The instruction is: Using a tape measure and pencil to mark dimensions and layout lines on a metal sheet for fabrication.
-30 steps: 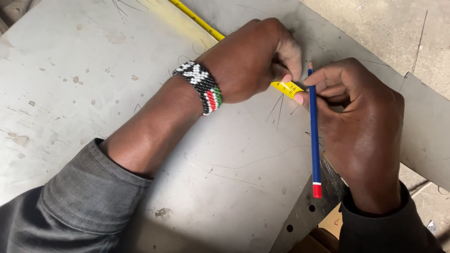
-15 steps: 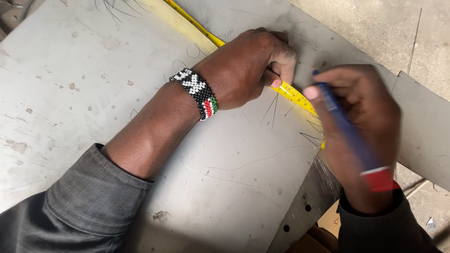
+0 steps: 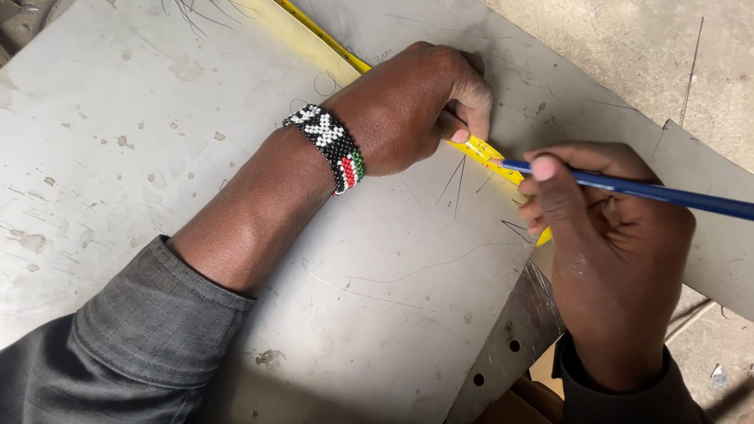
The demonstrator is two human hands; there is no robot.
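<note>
Grey sheet metal (image 3: 141,157), scuffed and spotted, lies flat across the view and carries thin scribed and pencilled lines.

Yellow tape measure (image 3: 479,149): runs diagonally from the upper edge of the view down to the middle right, lying flat on the sheet.

Left hand (image 3: 408,106): fingers curled closed, pressing the tape against the metal; its fingertips sit on the tape just beside the pencil tip. A beaded bracelet (image 3: 330,145) in black, white, red and green circles the wrist.

Right hand (image 3: 605,228): fingers closed around a blue pencil (image 3: 652,191), thumb on top; the pencil lies nearly level, its tip meeting the tape's edge close to the left fingertips.

Perforated steel angle (image 3: 510,338): shows under the sheet's near edge, with round holes. Concrete floor (image 3: 628,55) lies beyond the far edge.

Step in hand, by judgement: marking a measured point on the sheet against the tape. The next move calls for the tape kept pinned without slipping and the pencil tip set exactly at the chosen graduation for a short, clean tick.
</note>
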